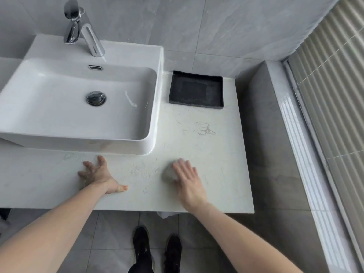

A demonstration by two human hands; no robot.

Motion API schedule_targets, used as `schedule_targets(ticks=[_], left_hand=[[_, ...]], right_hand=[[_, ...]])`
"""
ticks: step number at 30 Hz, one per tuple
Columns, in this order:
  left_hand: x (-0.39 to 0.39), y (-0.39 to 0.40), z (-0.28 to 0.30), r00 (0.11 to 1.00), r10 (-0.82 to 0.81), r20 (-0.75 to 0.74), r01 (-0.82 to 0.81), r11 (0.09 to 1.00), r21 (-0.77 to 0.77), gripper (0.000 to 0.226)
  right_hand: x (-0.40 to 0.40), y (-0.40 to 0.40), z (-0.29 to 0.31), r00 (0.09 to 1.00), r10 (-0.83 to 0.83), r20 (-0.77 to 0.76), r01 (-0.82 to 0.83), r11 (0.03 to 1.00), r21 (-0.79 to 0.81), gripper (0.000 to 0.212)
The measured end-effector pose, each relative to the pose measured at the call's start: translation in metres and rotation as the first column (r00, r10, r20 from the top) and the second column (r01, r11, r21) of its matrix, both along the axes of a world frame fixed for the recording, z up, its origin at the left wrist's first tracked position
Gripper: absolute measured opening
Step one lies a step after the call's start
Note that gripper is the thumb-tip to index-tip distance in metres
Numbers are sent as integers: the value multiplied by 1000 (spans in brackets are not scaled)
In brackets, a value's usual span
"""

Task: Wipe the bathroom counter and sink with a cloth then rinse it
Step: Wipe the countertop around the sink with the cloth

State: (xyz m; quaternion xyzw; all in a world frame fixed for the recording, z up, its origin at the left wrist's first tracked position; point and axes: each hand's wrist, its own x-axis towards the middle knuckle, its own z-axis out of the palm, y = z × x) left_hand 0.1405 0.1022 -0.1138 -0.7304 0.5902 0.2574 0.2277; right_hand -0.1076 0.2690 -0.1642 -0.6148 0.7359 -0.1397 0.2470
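A white counter (206, 146) carries a white rectangular sink (149, 115) at the left, with a chrome drain plug (96, 98) and a chrome faucet (92, 41) behind it. My right hand (187, 180) lies flat with straight fingers on a small grey cloth (169, 174), pressing it onto the counter near the front edge. The cloth shows only at the hand's left side. My left hand (100, 177) rests spread on the counter in front of the sink, fingers splayed, holding nothing. Smears and streaks (205, 130) mark the counter surface.
A black shallow tray (221, 93) sits at the back of the counter, right of the sink. Grey tiled wall stands behind. A grey ledge and ribbed blind (334, 95) run along the right. My two black shoes (155, 251) stand on the tiled floor below the counter edge.
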Motion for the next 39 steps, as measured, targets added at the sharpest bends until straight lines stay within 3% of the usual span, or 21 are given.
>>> schedule_targets(ticks=[3,7,13,17,20,23,26,28,31,35,39], left_hand=[[0,0,0,1000,-1,-1,1,1000,-4,164],[0,1,0,1000,-1,-7,1,1000,-5,164],[0,1,0,1000,0,-12,0,1000,0,164],[-1,0,1,1000,-4,-5,4,1000,2,165],[-1,1,1,1000,-4,-1,4,1000,0,165],[-1,1,1,1000,3,-3,-3,1000,2,165],[-1,1,1,1000,8,-8,-8,1000,6,165],[-1,1,1,1000,9,-6,-9,1000,7,166],[-1,0,1,1000,19,-13,-19,1000,5,166],[0,0,0,999,37,-28,-36,999,4,166],[0,0,0,999,35,-29,-35,999,5,165]], right_hand=[[40,19,-9,981,163,-109,-160,986,37,85],[23,60,-6,987,100,-128,-95,995,44,63],[-85,105,-12,936,-286,-202,305,950,67,63],[-140,109,-10,865,-495,-77,500,863,68,56],[-131,86,1,815,-579,17,579,816,8,55],[-88,53,5,862,-494,118,498,867,-9,57],[-30,29,5,949,-285,138,285,958,21,63],[6,22,2,990,-132,58,129,990,54,62],[33,27,-4,998,-17,-65,22,997,80,62],[10,57,-5,990,34,-139,-25,998,65,61],[-49,100,-15,955,-194,-224,212,976,58,65]])
